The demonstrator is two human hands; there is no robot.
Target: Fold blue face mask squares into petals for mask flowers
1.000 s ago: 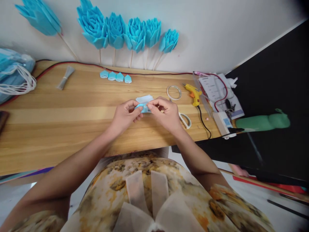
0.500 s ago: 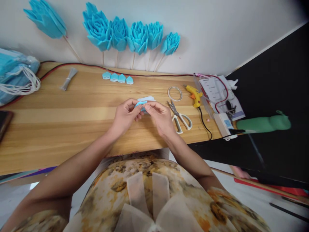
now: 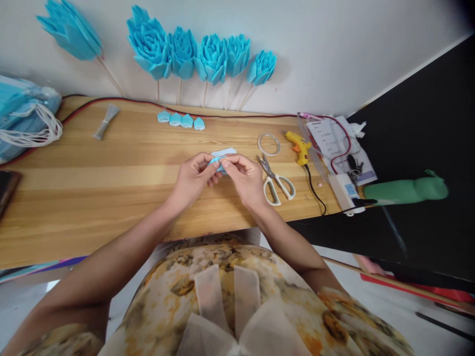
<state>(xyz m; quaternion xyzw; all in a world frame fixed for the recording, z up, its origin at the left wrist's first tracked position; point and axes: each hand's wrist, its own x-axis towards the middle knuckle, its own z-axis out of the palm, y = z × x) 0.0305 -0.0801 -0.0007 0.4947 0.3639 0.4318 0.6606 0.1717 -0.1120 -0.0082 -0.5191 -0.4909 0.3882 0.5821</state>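
At frame centre, the left hand [image 3: 193,177] and right hand [image 3: 243,179] pinch 1 small folded pale-blue fabric piece [image 3: 221,154] above the smooth wood-grain tabletop [image 3: 111,168]; white-handled steel scissors [image 3: 275,180] lie right.

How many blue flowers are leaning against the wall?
6: a lone flower far left; five flowers in a row to its right. None appears hidden.

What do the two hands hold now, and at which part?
Both pinch one small folded light-blue piece of thin material: the left hand at its left end, the right hand at its near edge.
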